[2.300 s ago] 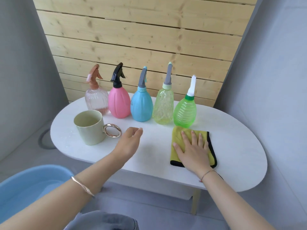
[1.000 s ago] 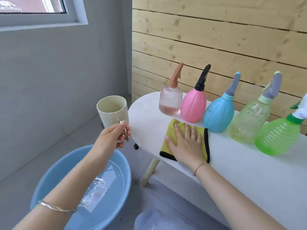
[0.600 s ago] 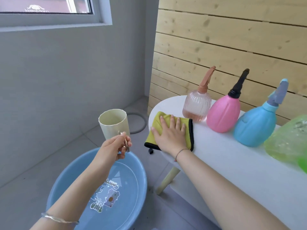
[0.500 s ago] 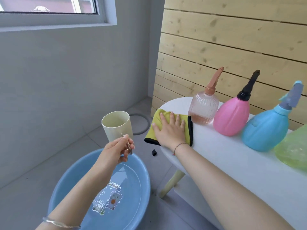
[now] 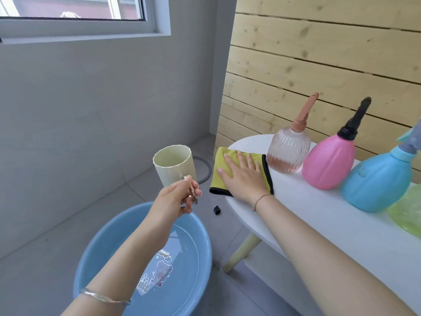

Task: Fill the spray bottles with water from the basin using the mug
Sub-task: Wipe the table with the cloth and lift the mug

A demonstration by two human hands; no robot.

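Observation:
My left hand [image 5: 175, 198] grips the gold ring handle of a cream mug [image 5: 175, 165], holding it upright in the air above the far rim of a blue basin [image 5: 196, 226] of water on the floor. My right hand [image 5: 242, 176] lies flat, fingers spread, on a yellow cloth [image 5: 222, 166] at the left end of the white table [image 5: 319, 222]. Behind the cloth stand a clear pink spray bottle [image 5: 288, 151], a pink one [image 5: 329, 165] and a blue one [image 5: 376, 181]; a green bottle [image 5: 407, 210] is cut off at the right edge.
The table stands on pale wooden legs [image 5: 241, 254] against a wooden slat wall. A small black object [image 5: 217, 210] lies on the grey tiled floor between basin and table. A floor drain ring [image 5: 206, 169] sits behind the mug. A grey wall with a window is to the left.
My left hand took the mug off the table and carried it left, over the basin. My right hand slid the yellow cloth along the table to its left end. The view turned left.

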